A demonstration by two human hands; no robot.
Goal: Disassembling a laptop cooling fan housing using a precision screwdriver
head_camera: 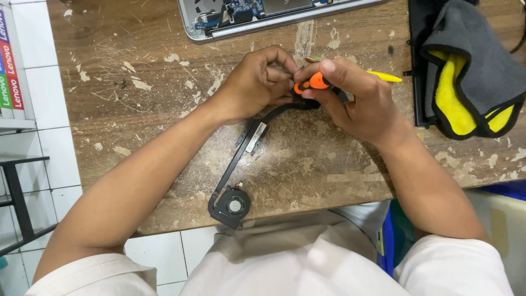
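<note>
Both hands meet at the far end of a black laptop cooling assembly (241,159) lying on a scarred wooden table (142,98). Left hand (253,85) curls closed over the hidden end of the heat pipe, pinning it down; right hand (359,101) grips an orange-handled screwdriver (313,82) whose yellow part juts out to the right, its tip concealed between the fingers. From the hands, the flat pipe runs toward the person's body and ends in a round fan (230,205) at the table's near edge. Judged by its build, the assembly is light and stiff, yet its thin pipe would kink if levered; holding it by the metal plate and fan housing seems safest. Beyond lie an opened laptop chassis (274,16) and, at right, a grey-and-yellow cloth (471,71)
</note>
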